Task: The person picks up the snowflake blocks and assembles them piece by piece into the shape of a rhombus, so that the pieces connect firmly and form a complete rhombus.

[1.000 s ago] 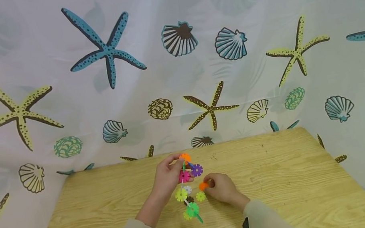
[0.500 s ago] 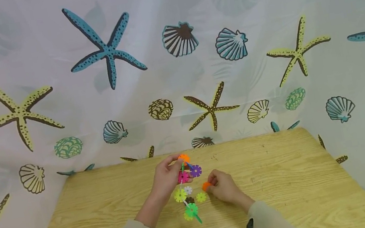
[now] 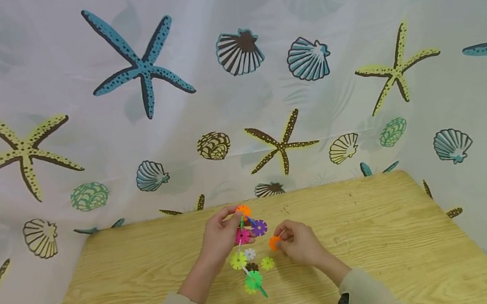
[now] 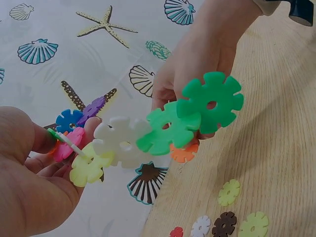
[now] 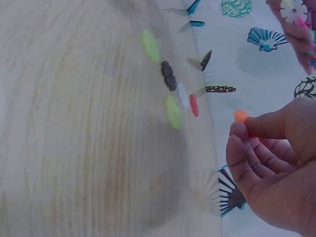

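Observation:
My left hand (image 3: 221,236) grips one end of a chain of slotted, flower-shaped plastic discs, joined edge to edge. Orange (image 3: 244,211), purple (image 3: 259,227) and pink discs (image 3: 241,236) sit by its fingers. Down the chain come yellow (image 4: 91,167), white (image 4: 118,140) and two green discs (image 4: 211,99), the last green one at the free end. My right hand (image 3: 302,242) pinches a loose orange disc (image 3: 274,244) between thumb and fingers, held apart from the chain on its right. In the right wrist view this orange disc (image 5: 241,116) is partly covered by the thumb.
Several loose discs lie on the wooden table (image 3: 378,248) below the chain: two yellow (image 4: 254,226), one brown (image 4: 224,224), one white (image 4: 201,226) and one red (image 4: 177,232). Behind the table hangs a white cloth (image 3: 215,102) printed with starfish and shells.
My right hand has drawn slightly to the right and away from the chain, with the orange disc still pinched. The left hand and the chain have shifted a little to the left.

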